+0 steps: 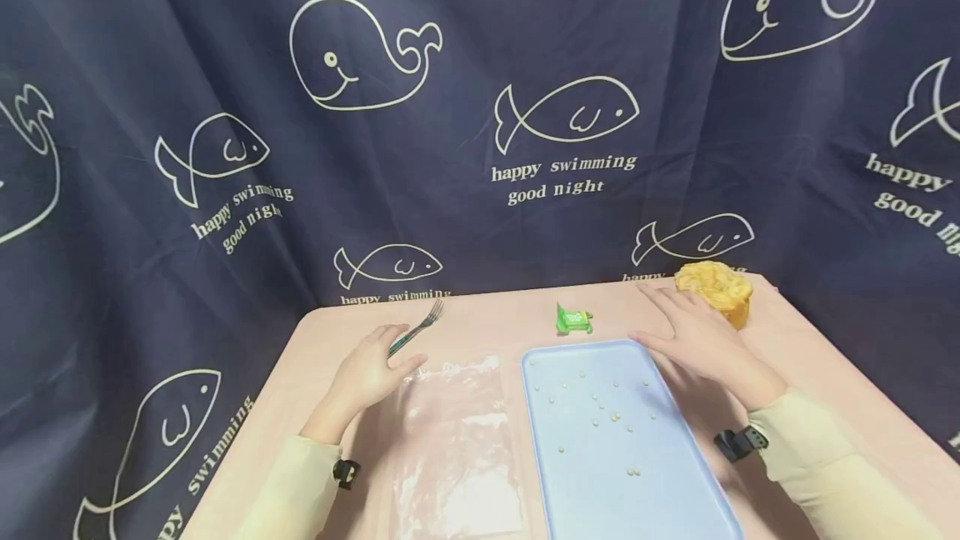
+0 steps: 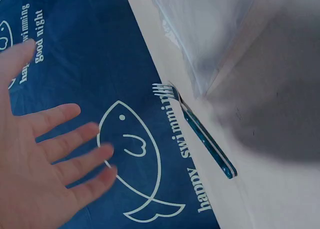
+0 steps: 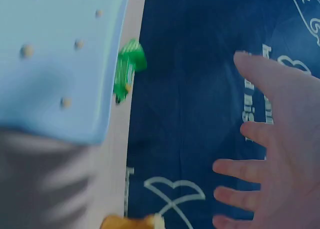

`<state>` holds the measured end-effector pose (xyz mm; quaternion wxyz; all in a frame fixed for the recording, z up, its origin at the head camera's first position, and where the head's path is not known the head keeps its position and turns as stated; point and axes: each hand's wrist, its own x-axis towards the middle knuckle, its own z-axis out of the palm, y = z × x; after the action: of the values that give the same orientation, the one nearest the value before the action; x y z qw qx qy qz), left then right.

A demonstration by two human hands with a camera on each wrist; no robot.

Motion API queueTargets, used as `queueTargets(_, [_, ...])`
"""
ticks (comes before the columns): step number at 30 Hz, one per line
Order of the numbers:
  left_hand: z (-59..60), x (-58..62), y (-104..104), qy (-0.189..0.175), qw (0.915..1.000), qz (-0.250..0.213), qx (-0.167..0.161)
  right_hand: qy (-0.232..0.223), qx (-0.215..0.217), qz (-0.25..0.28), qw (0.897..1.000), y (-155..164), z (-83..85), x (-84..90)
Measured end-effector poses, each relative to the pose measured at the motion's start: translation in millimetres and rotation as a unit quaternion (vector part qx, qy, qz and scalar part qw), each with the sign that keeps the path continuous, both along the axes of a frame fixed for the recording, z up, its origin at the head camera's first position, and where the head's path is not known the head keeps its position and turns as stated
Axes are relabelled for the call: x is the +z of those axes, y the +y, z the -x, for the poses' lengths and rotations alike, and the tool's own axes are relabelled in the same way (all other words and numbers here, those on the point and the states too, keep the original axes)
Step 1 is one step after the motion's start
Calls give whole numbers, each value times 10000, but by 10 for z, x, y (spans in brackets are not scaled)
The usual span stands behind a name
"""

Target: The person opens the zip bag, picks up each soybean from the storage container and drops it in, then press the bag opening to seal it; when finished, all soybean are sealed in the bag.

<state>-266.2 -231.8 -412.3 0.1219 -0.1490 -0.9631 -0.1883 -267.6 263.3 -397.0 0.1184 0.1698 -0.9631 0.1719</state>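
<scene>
My left hand [image 1: 377,359] is open, fingers spread, just beside the handle of a teal-handled fork [image 1: 417,328] on the pink table [image 1: 495,319]. In the left wrist view that hand [image 2: 55,159] is apart from the fork [image 2: 200,131] and holds nothing. My right hand [image 1: 678,330] is open and lies flat by the far right corner of a light blue tray [image 1: 652,482], close to a yellow piece of bread [image 1: 716,288]. The right wrist view shows the spread hand [image 3: 272,164], the tray [image 3: 50,89] and a green packet [image 3: 127,69].
A clear plastic bag [image 1: 457,432] lies left of the tray. Several small pale beads or crumbs [image 1: 596,419] are scattered in the tray. The green packet [image 1: 573,320] sits behind the tray. A dark blue whale-print curtain [image 1: 480,107] hangs around the table.
</scene>
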Motion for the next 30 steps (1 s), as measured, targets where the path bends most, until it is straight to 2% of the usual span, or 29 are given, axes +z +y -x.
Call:
queueTargets(4, [85,-6,-54,-247,9980,-581,14,79,671,970,9930,-257,132,7])
queueTargets(8, [175,-51,-107,-631,9910,-1174,151,-472,1333,1638,9763,-572,282,-3])
queueTargets(11, [228,-134,-148,-857,9876,-1281,301,-873,1679,1571,9693,-846,395,-42])
queueTargets(17, [301,-313,-203,-1012,9885,-1046,403,-1225,2170,1184,9612,-1414,589,-144])
queueTargets(21, [320,-375,-185,-1138,9867,-1061,468,-1598,2165,1111,9567,-1737,692,-266])
queueTargets(24, [364,-367,-142,-1196,9854,-1106,487,-1647,2070,977,9594,-1899,771,-320])
queueTargets(30, [384,-503,-149,-1395,9841,-962,525,-1680,1856,831,9646,-2144,831,-537])
